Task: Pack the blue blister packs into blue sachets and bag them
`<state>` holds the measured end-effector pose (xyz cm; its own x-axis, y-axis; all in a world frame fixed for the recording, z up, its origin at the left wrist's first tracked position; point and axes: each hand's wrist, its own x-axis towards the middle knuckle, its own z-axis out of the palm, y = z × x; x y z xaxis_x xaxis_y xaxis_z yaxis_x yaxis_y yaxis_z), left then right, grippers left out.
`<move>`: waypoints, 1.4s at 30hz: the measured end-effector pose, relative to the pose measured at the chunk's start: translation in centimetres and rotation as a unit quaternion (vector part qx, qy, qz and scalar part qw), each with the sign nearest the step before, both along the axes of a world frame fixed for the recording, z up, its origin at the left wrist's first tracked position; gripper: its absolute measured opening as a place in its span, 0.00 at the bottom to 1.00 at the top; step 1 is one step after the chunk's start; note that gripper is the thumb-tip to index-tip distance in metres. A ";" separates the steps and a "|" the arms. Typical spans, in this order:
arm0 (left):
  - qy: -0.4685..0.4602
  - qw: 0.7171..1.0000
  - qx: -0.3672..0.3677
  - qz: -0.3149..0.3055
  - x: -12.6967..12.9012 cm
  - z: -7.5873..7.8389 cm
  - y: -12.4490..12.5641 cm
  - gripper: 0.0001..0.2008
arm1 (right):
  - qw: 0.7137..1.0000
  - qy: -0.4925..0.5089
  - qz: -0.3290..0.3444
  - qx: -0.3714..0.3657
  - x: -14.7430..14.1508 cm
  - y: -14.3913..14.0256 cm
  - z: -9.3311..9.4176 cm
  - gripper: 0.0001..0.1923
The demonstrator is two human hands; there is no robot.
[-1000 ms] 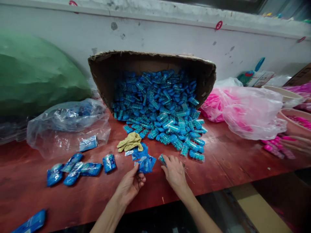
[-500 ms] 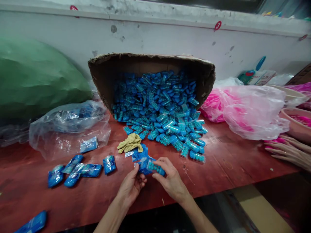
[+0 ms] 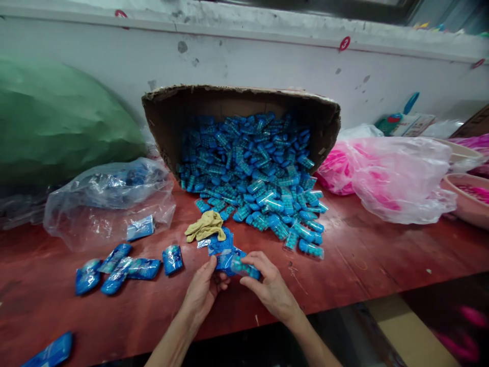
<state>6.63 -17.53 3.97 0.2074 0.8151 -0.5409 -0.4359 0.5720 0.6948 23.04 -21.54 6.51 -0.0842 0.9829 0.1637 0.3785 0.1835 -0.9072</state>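
Note:
My left hand pinches a small blue plastic pouch at the front of the red table. My right hand holds a small clear tube of blue beads against that pouch's opening. More blue pouches lie flat just beyond my hands, next to a crumpled yellow cloth. A tipped cardboard box spills a big heap of the same blue tubes toward me.
Several filled blue pouches lie at the left, one more at the front left edge. A clear plastic bag and a green sack sit left. Pink-filled bags and tubs stand right.
My right hand picked a tube from the heap's edge and brought it to the pouch in my left hand. Another person's hands at the right have left the view.

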 end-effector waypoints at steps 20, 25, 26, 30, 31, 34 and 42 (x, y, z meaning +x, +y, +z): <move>0.038 0.999 0.036 0.014 -0.4 0.4 0.0 0.16 | 0.999 -0.003 -0.007 0.048 -0.3 0.0 -0.9 0.15; 0.027 0.999 0.037 0.012 -0.4 0.2 0.2 0.16 | 0.998 -0.013 -0.013 0.053 -0.4 -0.1 -1.0 0.16; 0.025 0.999 0.034 0.013 -0.4 0.2 0.2 0.16 | 0.998 -0.014 -0.013 0.053 -0.4 0.0 -0.9 0.16; 0.015 1.000 0.027 0.008 -0.5 0.2 0.2 0.15 | 0.998 -0.021 -0.009 0.054 -0.5 0.0 -0.6 0.16; 0.011 1.000 0.024 0.004 -0.5 0.2 0.2 0.15 | 0.998 -0.023 -0.009 0.054 -0.5 0.0 -0.5 0.16; 0.006 1.000 0.020 -0.004 -0.6 0.1 0.2 0.16 | 0.998 -0.030 -0.007 0.056 -0.5 0.0 -0.3 0.16; 0.013 0.999 0.043 -0.005 -0.6 -0.1 0.2 0.15 | 0.998 0.021 -0.029 0.042 -0.8 -0.1 -0.3 0.15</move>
<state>6.02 -17.29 3.87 0.2023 0.8572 -0.4736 -0.4119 0.5132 0.7529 22.26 -21.60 6.21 -0.0192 0.9686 0.2480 0.3535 0.2386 -0.9045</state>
